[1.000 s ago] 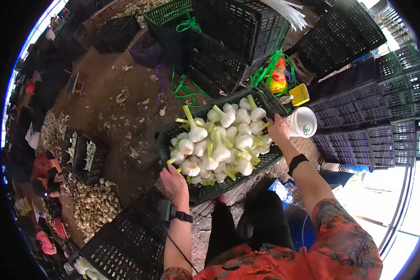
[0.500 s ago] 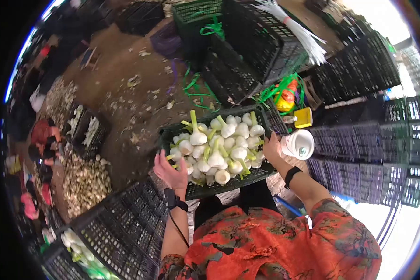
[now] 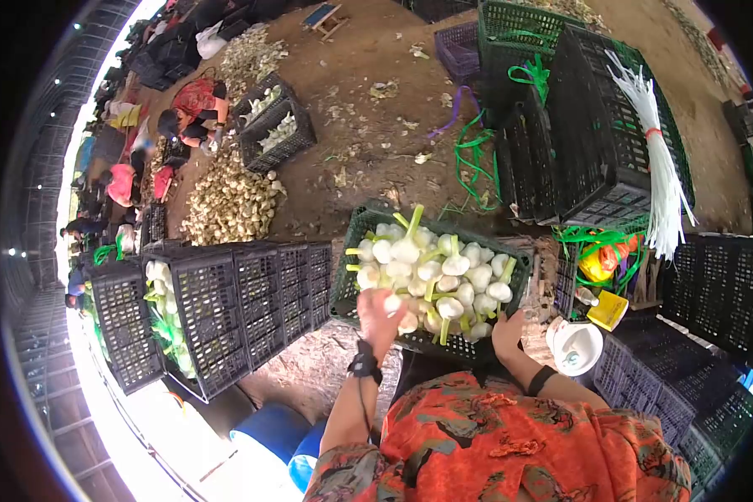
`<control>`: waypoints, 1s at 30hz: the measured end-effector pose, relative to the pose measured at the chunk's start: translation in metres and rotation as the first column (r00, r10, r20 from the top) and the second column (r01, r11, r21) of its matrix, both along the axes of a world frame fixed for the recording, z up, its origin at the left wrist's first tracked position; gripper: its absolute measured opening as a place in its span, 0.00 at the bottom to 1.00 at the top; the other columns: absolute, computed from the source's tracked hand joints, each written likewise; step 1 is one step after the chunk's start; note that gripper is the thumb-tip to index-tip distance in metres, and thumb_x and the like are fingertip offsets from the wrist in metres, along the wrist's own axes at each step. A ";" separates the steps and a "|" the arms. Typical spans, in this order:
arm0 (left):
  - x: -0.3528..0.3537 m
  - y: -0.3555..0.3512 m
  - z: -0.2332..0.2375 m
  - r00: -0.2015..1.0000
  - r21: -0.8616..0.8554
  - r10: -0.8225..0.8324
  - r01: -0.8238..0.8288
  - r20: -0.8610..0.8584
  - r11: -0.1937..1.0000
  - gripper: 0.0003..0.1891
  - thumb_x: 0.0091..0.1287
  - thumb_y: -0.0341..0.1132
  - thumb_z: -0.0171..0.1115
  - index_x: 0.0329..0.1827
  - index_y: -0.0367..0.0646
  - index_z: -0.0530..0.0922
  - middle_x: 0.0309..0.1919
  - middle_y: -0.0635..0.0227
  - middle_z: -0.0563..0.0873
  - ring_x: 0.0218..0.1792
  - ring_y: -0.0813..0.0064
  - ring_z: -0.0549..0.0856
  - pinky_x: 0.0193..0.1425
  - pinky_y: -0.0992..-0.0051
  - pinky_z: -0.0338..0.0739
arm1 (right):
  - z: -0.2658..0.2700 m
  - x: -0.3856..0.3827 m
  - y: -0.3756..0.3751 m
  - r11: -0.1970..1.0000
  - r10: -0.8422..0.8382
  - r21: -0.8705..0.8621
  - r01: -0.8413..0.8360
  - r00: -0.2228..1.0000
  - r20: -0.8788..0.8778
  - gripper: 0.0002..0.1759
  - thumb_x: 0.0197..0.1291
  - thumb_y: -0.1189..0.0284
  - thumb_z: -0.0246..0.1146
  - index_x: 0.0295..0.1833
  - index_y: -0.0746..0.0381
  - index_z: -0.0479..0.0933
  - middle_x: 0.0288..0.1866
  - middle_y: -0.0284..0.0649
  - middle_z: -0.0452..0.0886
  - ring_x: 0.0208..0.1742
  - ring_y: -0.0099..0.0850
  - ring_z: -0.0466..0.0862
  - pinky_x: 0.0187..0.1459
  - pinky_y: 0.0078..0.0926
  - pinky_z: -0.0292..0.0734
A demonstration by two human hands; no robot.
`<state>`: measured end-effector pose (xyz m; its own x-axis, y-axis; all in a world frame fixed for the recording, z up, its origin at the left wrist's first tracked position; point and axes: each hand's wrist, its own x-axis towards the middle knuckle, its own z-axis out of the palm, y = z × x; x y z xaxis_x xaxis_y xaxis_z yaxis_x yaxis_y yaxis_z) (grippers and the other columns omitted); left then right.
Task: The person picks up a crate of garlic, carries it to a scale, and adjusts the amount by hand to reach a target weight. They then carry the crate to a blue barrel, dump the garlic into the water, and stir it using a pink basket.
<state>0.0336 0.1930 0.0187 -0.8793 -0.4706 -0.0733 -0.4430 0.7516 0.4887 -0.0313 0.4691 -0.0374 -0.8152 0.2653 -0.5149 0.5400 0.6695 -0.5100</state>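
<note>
A dark green plastic crate (image 3: 343,280) full of white garlic bulbs (image 3: 454,264) with short green stems sits in front of my body. My left hand (image 3: 379,318) is over the crate's near left corner, its fingers curled at a pale bulb at the edge of the heap; the fingertips are blurred. My right hand (image 3: 507,333) is at the near right corner, with its fingers bent over the crate's rim.
Stacked black crates (image 3: 209,309) stand at the left, more crates (image 3: 602,142) at the upper right. A white bucket (image 3: 577,347) is right of my right hand. Several people (image 3: 197,113) work near a garlic pile (image 3: 233,197). White strips (image 3: 657,159) hang over a crate.
The view has swung left, so the surroundings appear farther right. My left hand has moved from the crate's left end inward over the bulbs. My right hand has slid to the near right corner.
</note>
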 end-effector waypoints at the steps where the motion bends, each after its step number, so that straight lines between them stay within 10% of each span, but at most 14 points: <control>1: 0.007 -0.005 0.010 0.992 0.021 0.090 -0.088 -0.093 0.996 0.23 0.53 0.43 0.71 0.47 0.40 0.75 0.52 0.46 0.69 0.51 0.46 0.72 0.56 0.51 0.67 | 0.001 0.001 0.001 1.000 0.009 -0.027 -0.009 1.000 -0.016 0.19 0.60 0.72 0.58 0.52 0.73 0.66 0.45 0.63 0.76 0.48 0.61 0.75 0.50 0.48 0.69; 3: 0.019 -0.015 0.018 0.953 0.202 0.257 -0.223 -0.161 0.954 0.25 0.51 0.37 0.73 0.50 0.39 0.73 0.57 0.44 0.64 0.56 0.44 0.68 0.61 0.48 0.63 | -0.001 0.006 0.003 0.999 -0.001 -0.032 0.000 1.000 -0.025 0.19 0.60 0.73 0.58 0.53 0.73 0.66 0.45 0.64 0.75 0.47 0.62 0.75 0.49 0.49 0.70; 8: 0.010 -0.032 -0.007 0.995 0.288 -0.073 0.049 0.073 0.956 0.38 0.46 0.37 0.76 0.63 0.51 0.69 0.70 0.41 0.44 0.70 0.40 0.51 0.69 0.51 0.58 | -0.018 0.019 0.005 0.997 0.070 0.046 -0.063 0.983 -0.170 0.22 0.62 0.73 0.55 0.58 0.73 0.62 0.46 0.64 0.76 0.48 0.60 0.76 0.49 0.49 0.70; 13: 0.020 -0.043 0.002 0.998 0.141 -0.022 0.030 -0.063 0.990 0.29 0.49 0.20 0.62 0.57 0.50 0.74 0.67 0.39 0.52 0.66 0.34 0.58 0.63 0.54 0.67 | 0.006 0.000 -0.001 0.989 0.105 0.098 -0.110 0.993 0.049 0.23 0.61 0.71 0.55 0.58 0.72 0.61 0.48 0.65 0.76 0.50 0.61 0.77 0.50 0.50 0.71; 21: 0.024 -0.043 0.031 0.958 0.271 -0.248 0.279 -0.143 0.921 0.27 0.50 0.31 0.68 0.57 0.50 0.75 0.47 0.49 0.72 0.52 0.46 0.72 0.57 0.58 0.70 | -0.008 0.004 0.025 0.991 0.124 -0.047 -0.121 0.991 0.052 0.28 0.59 0.69 0.60 0.58 0.74 0.60 0.49 0.67 0.75 0.52 0.60 0.76 0.53 0.49 0.71; 26: -0.032 -0.050 0.012 0.683 0.055 -0.554 0.606 0.475 0.794 0.29 0.43 0.53 0.74 0.49 0.52 0.81 0.47 0.50 0.74 0.51 0.53 0.72 0.53 0.56 0.70 | -0.013 -0.002 0.022 0.900 0.334 0.278 -0.334 0.941 0.051 0.33 0.56 0.62 0.63 0.59 0.75 0.62 0.54 0.64 0.74 0.56 0.57 0.75 0.56 0.45 0.71; 30: -0.087 -0.038 0.034 0.885 -0.024 -0.373 0.382 -0.277 0.924 0.24 0.48 0.48 0.70 0.49 0.52 0.78 0.52 0.58 0.74 0.57 0.55 0.70 0.61 0.55 0.61 | 0.016 -0.016 0.024 0.918 0.362 0.064 -0.392 0.892 0.269 0.36 0.54 0.58 0.65 0.58 0.75 0.65 0.52 0.63 0.76 0.55 0.56 0.77 0.54 0.45 0.73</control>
<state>-0.0531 0.1551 0.0532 -0.9776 -0.1005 0.1848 0.0244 0.8186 0.5739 -0.0474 0.4931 -0.0218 -0.7165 0.0319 -0.6969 0.3334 0.8931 -0.3020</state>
